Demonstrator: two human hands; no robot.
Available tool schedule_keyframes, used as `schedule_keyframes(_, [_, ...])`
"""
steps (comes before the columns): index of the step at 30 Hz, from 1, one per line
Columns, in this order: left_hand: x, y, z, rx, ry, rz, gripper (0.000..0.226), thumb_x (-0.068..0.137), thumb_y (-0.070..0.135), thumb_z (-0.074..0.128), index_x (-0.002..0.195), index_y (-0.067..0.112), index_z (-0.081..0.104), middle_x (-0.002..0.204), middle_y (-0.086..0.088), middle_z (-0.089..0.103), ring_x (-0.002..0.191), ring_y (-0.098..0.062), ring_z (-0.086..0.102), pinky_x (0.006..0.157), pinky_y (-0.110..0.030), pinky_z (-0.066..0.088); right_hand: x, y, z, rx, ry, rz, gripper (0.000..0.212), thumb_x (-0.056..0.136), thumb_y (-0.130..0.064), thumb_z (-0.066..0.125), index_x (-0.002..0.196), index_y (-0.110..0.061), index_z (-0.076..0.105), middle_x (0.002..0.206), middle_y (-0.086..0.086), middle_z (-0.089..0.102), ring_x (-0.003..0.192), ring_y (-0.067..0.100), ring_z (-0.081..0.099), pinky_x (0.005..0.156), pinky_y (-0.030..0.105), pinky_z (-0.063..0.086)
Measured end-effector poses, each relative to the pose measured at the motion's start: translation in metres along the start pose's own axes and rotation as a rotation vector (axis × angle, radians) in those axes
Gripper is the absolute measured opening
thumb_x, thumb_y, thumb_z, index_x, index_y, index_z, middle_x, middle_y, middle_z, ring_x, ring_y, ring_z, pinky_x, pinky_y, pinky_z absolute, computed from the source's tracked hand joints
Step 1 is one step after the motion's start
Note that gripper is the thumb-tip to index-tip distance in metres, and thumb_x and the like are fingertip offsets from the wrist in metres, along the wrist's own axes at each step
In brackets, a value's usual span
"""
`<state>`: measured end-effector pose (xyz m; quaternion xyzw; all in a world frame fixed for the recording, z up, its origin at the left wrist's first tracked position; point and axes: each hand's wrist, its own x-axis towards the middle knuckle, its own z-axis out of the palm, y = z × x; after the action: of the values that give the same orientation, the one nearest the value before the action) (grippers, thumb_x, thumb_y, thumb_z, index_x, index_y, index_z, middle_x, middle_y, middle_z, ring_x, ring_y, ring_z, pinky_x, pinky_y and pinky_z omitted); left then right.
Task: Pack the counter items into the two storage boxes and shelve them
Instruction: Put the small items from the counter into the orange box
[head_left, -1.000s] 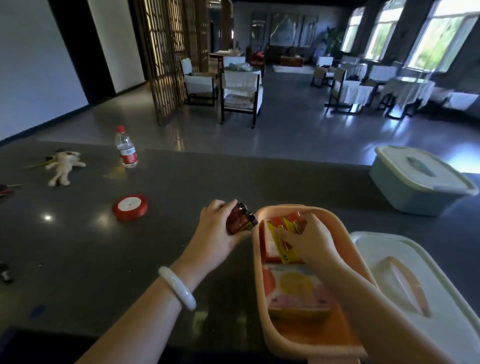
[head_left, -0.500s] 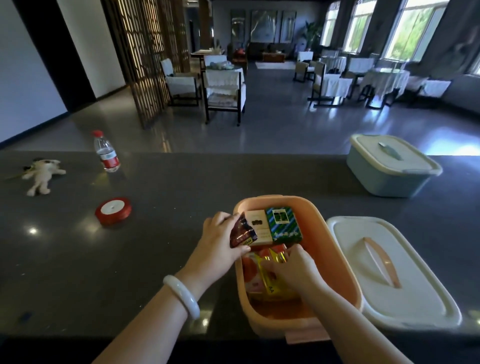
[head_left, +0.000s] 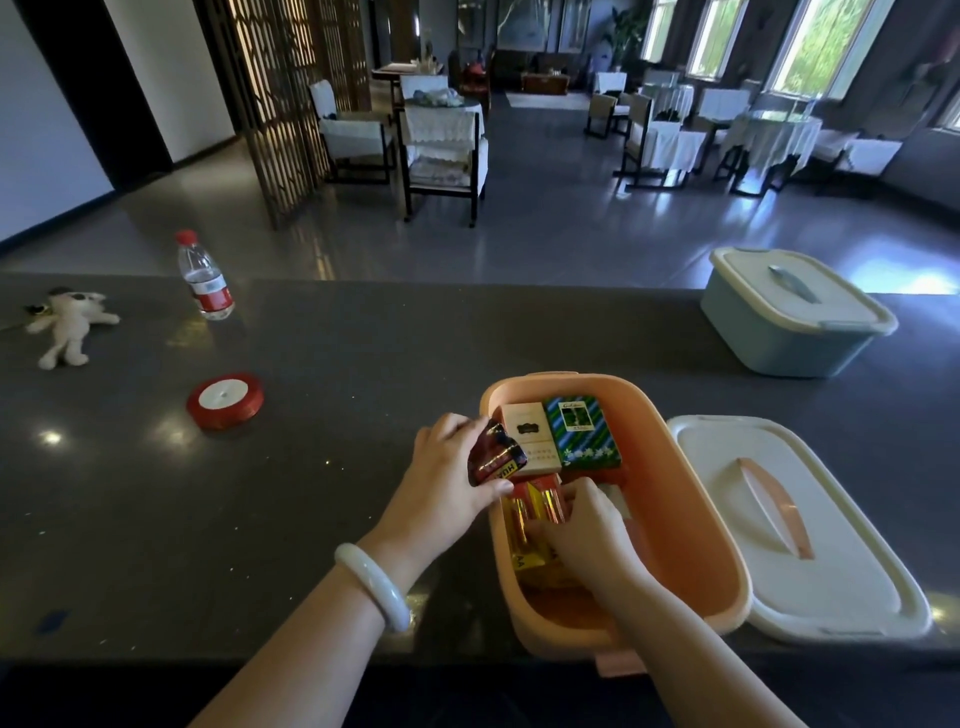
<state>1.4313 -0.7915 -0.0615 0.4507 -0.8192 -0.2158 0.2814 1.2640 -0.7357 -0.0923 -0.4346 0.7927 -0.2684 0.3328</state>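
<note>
An open orange storage box stands on the dark counter in front of me. Inside it lie a cream pack and a green-and-blue pack, side by side at the far end. My left hand hovers at the box's left rim, shut on a dark red battery pack. My right hand is down inside the box, gripping a yellow battery pack. The box's white lid lies flat to its right. A blue storage box, lid on, stands at the far right.
A red ribbon spool, a water bottle and a white plush toy are spread over the counter's left part. Beyond the counter is a dining room with chairs and tables.
My right hand has drawn the yellow battery pack toward the near end of the orange box, uncovering the two packs at the far end. My left hand stays at the rim with the dark red pack.
</note>
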Motion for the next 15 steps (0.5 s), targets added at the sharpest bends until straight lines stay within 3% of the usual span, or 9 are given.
schedule_keyframes(15, [-0.0008, 0.0016, 0.0019, 0.045, -0.016, -0.005, 0.075, 0.084, 0.038, 0.07, 0.148, 0.024, 0.034, 0.137, 0.008, 0.037, 0.127, -0.006, 0.03, 0.098, -0.02, 0.034, -0.002, 0.0008, -0.0055, -0.105, 0.042, -0.076, 0.051, 0.08, -0.033, 0.077, 0.122, -0.017, 0.053, 0.119, -0.001, 0.054, 0.1, 0.012, 0.055, 0.081, 0.022, 0.049])
